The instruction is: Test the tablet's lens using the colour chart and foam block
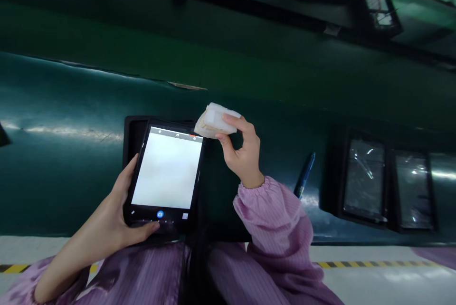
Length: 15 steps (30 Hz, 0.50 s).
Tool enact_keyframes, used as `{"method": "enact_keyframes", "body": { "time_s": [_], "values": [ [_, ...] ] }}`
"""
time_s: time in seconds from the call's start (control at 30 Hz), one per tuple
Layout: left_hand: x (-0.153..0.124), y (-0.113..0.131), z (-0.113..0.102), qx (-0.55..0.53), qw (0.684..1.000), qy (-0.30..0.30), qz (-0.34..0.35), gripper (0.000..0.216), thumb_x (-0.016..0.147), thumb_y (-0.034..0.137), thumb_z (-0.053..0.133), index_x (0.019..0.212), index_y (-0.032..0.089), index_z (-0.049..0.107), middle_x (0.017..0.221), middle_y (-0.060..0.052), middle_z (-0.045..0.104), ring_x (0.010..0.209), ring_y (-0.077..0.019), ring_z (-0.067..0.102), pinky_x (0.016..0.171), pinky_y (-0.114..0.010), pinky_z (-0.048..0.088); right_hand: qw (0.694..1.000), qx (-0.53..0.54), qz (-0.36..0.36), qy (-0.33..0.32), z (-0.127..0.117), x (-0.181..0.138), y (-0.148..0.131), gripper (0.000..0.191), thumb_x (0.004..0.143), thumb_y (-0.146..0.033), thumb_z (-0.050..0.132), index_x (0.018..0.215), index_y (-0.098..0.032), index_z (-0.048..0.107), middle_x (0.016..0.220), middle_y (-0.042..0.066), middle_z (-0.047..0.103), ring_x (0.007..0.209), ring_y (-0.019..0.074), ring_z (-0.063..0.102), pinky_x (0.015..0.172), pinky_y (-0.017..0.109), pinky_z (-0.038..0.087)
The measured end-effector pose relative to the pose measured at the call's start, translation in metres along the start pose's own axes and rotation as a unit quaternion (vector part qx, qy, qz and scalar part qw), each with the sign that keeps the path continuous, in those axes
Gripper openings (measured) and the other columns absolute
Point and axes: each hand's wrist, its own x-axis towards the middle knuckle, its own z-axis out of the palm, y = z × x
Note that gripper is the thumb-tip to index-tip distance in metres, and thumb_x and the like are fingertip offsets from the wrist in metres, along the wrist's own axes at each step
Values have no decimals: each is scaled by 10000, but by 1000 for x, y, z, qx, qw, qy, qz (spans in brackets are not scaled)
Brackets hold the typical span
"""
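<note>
Gripping tablet (166,175) in left hand (116,222), pinching white cloth (216,121) in right hand (243,152); blue pen (305,174), black trays (386,184) lying on green bench (71,172) toward right edge.

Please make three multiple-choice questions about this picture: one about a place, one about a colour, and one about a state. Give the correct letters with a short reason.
1. Where does the blue pen lie?
A. on the tablet
B. on the green belt, right of the right hand
C. in the left hand

2. What colour are the sleeves?
A. white
B. yellow
C. purple-pink

3. In what state is the screen of the held tablet?
A. lit white
B. dark
C. cracked

Answers: 1 B, the pen rests on the green belt beside the right hand. 2 C, the right sleeve is purple-pink. 3 A, the screen glows white in the left hand; the right holds a white cloth.
</note>
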Motion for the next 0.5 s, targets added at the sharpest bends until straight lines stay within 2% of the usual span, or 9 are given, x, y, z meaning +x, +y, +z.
{"method": "enact_keyframes", "body": {
  "time_s": [0.27,0.4,0.5],
  "values": [
    [1,-3,1,17,1000,3,20,1142,819,374,795,1685,396,51,1727,-99,269,1566,-394,314,1257,-685,242,1000,-26,15,-4,0,0,-1,296,1068,-318,606,1360,-329,561,1197,41,715,1097,253,723,824,397,667],
    [2,-7,0,32,999,6,24,1155,803,399,815,1672,449,56,1723,-64,287,1565,-375,323,1260,-672,256,999,-29,22,-9,-1,-1,-1,298,1070,-344,602,1365,-330,558,1199,44,716,1104,258,722,829,402,666],
    [2,-8,-1,35,999,3,20,1161,801,403,815,1676,430,52,1718,-74,296,1563,-380,326,1259,-672,262,999,-21,24,-9,0,-1,0,307,1066,-343,611,1368,-333,556,1199,43,715,1107,259,719,841,404,665]
  ]
}}
